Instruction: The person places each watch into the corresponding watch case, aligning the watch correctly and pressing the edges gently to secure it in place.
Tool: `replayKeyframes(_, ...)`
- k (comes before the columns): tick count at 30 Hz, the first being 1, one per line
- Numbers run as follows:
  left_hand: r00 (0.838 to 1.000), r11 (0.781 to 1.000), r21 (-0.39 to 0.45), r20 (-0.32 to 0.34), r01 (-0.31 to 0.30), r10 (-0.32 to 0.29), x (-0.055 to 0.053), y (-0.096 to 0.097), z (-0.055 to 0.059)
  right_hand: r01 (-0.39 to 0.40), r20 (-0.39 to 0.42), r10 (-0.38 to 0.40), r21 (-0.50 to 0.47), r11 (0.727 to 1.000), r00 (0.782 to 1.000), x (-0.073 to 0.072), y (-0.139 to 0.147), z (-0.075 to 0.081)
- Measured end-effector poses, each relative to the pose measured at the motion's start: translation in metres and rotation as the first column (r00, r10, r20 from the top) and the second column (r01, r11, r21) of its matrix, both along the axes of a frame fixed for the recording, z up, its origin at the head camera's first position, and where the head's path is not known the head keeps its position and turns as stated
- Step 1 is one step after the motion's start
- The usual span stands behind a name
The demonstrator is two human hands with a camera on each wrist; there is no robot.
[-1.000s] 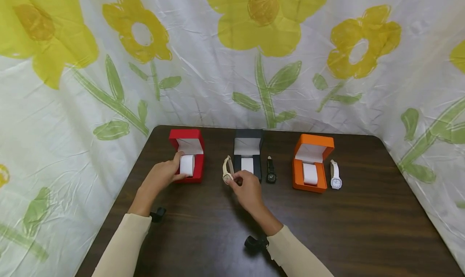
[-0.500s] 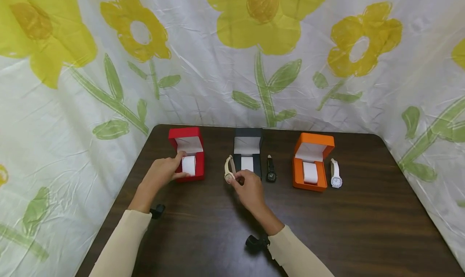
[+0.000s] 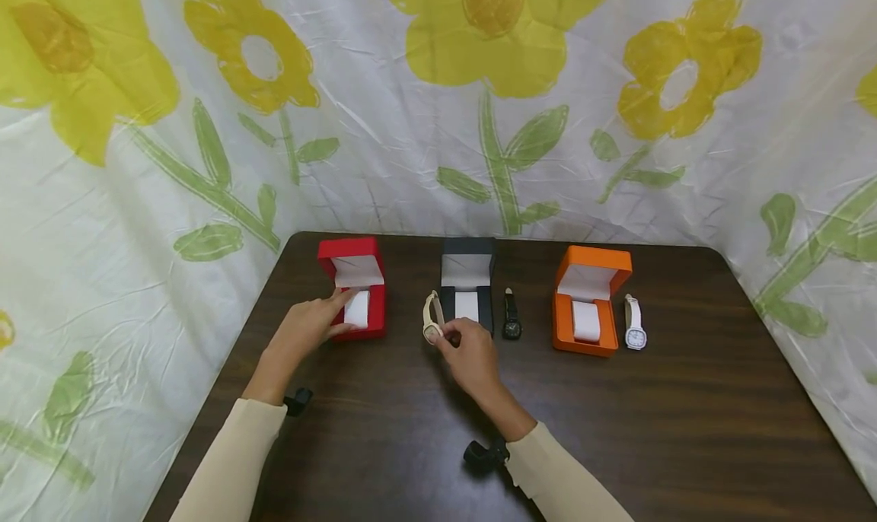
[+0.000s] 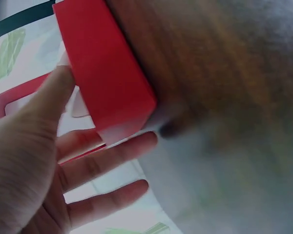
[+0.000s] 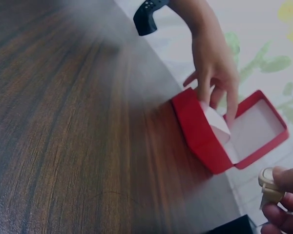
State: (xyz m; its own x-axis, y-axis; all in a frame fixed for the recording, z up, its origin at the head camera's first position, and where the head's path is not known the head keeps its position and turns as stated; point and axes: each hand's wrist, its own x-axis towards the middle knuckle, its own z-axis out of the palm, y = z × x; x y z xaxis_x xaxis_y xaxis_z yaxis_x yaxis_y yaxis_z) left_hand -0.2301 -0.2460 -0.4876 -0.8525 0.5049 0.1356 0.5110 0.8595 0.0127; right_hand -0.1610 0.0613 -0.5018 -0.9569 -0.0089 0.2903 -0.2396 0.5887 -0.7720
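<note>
My left hand reaches into the open red watch box at the left. Its thumb and index finger pinch the white watch cushion sitting in the box. In the left wrist view, the other fingers spread out past the red wall. My right hand holds a cream wristwatch between thumb and fingertips, its strap standing in a loop. This watch hangs in front of the dark blue watch box, and the hand overlaps that box's lower corner. The right wrist view shows the cream watch at its edge.
The dark blue box is open, with a white cushion inside and a black wristwatch to its right. Farther right stand an open orange watch box and a white wristwatch. A flowered curtain hangs behind the dark wooden table.
The white cushion has moved slightly right and settled lower in the red box under my left hand. The right hand has kept the cream watch nearly still. The head view has tilted slightly.
</note>
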Motion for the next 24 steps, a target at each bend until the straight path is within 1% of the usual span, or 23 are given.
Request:
replayKeyframes(7,1.0,1.0,-0.026,0.017,-0.018,0.018,-0.003,0.006,0.007,0.002,0.007,-0.002,-0.011,1.0,1.0,0.001,0.001,0.0)
replayKeyframes(11,1.0,0.999,-0.049,-0.01,-0.024,0.023,-0.002,0.008,0.01,-0.017,0.014,0.018,-0.068,0.998,1.0,0.001,0.002,0.001)
replayKeyframes(14,0.999,0.997,-0.077,-0.032,-0.006,0.004,-0.002,0.009,0.011,-0.039,0.031,0.044,-0.13,0.991,0.999,0.0,0.003,0.003)
replayKeyframes(17,1.0,0.994,-0.105,-0.022,0.01,-0.013,-0.002,0.008,0.009,-0.049,0.058,0.06,-0.17,0.984,0.997,-0.001,0.005,0.003)
replayKeyframes(21,1.0,0.994,-0.11,0.003,0.028,-0.028,-0.003,0.007,0.008,-0.052,0.084,0.068,-0.186,0.981,0.994,-0.001,0.007,0.004)
replayKeyframes(24,0.999,0.994,-0.1,-0.011,0.04,-0.041,-0.003,0.007,0.007,-0.053,0.089,0.07,-0.179,0.982,0.994,-0.001,0.008,0.004)
